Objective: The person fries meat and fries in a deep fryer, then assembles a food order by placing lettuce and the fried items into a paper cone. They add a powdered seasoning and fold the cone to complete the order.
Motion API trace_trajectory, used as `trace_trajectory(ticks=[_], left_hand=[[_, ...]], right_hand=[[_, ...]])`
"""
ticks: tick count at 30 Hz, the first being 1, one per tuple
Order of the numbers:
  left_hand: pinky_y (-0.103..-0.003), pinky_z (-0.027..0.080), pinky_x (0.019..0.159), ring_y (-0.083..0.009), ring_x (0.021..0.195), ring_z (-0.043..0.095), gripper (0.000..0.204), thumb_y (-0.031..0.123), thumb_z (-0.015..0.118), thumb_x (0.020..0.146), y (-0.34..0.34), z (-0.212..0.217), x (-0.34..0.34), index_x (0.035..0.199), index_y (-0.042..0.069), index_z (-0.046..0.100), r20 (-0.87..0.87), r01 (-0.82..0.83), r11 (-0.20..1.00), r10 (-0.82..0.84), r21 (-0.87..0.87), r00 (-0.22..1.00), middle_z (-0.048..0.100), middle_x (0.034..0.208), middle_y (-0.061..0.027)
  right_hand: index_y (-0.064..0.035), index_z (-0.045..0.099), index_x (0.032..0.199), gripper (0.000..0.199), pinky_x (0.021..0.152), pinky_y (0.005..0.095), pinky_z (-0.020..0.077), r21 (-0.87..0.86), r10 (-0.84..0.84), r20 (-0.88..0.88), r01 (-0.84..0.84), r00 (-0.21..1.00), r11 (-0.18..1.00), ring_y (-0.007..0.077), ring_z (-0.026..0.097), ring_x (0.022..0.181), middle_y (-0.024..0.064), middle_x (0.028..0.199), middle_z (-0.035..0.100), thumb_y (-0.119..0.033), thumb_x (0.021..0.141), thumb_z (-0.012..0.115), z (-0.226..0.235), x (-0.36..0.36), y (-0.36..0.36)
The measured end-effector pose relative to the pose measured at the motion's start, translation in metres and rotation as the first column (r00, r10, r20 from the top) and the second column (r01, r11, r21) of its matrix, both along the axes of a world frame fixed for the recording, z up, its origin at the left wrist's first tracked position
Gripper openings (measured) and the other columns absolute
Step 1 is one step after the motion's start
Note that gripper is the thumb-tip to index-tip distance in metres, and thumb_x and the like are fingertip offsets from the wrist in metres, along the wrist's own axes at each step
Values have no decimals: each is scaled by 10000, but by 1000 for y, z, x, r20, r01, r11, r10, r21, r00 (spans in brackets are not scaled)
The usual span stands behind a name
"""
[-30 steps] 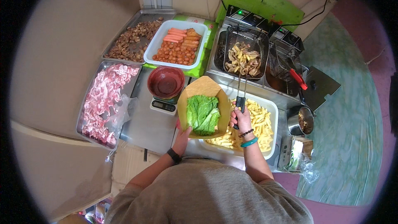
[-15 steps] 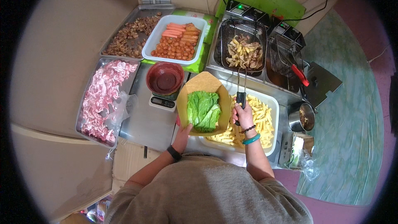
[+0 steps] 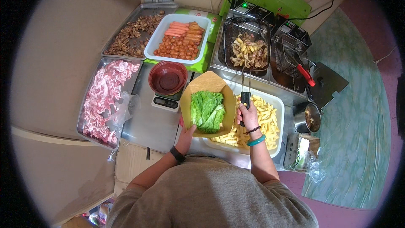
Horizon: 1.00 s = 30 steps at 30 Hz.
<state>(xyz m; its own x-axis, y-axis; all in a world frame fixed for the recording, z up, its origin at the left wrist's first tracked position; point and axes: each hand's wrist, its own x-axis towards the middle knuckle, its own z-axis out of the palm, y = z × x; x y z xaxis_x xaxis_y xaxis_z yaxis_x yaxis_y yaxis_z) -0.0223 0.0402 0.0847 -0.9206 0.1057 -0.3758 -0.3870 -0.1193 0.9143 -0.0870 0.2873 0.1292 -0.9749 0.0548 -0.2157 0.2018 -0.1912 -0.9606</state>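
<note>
My left hand (image 3: 185, 139) grips the near left edge of a brown paper food box (image 3: 209, 82), holding it over the corner of a white tub of fries. Green lettuce leaves (image 3: 206, 110) line the box. The black handle of a wire fryer basket (image 3: 228, 38) is in my right hand (image 3: 248, 116), fingers wrapped round it. Fries and pieces of cooked meat (image 3: 249, 51) lie in that basket, which is over the left well of a double fryer (image 3: 215, 61). Below my right hand is the tub of cut fries (image 3: 279, 122).
A second basket with a red handle (image 3: 305, 75) sits in the right well. Leftward are a red-brown bowl (image 3: 168, 78) on a scale (image 3: 165, 103), raw meat slices (image 3: 103, 101), cooked meat pieces (image 3: 137, 33) and a white tub of sausages (image 3: 152, 50). A metal pot (image 3: 300, 120) stands right.
The paper box has shifted very slightly up and to the right with my left hand. My right hand and the basket stay almost in place.
</note>
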Motion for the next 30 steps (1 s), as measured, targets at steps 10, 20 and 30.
trace_trajectory(ticks=[10, 20, 30], left_hand=[[-359, 388, 856, -192, 1093, 441, 413, 285, 416, 895, 1, -7, 0, 1224, 40, 376, 35, 2, 995, -5, 95, 999, 434, 1188, -86], [-375, 378, 857, -181, 1067, 472, 401, 302, 428, 884, 0, -21, 0, 1207, 65, 404, 16, 11, 995, -13, 98, 1000, 488, 1155, -67], [-387, 392, 846, -191, 1043, 500, 393, 291, 434, 881, 1, -26, 0, 1209, 75, 406, -1, -14, 989, 15, 149, 1000, 499, 1142, -65]], right_hand=[[-46, 446, 1053, 184, 329, 237, 376, 13, -2, -7, 2, 1000, 1000, 88, 388, 368, 17, 570, 440, -82, 873, 443, 7, 1, -4], [-41, 443, 1064, 198, 329, 236, 373, 69, -11, -3, 11, 1000, 998, 90, 392, 369, 17, 567, 438, -73, 869, 442, 5, 0, -3], [-38, 436, 1056, 194, 327, 239, 375, 65, -8, -6, 8, 1000, 998, 93, 395, 366, 18, 567, 436, -59, 864, 449, 11, 1, -6]])
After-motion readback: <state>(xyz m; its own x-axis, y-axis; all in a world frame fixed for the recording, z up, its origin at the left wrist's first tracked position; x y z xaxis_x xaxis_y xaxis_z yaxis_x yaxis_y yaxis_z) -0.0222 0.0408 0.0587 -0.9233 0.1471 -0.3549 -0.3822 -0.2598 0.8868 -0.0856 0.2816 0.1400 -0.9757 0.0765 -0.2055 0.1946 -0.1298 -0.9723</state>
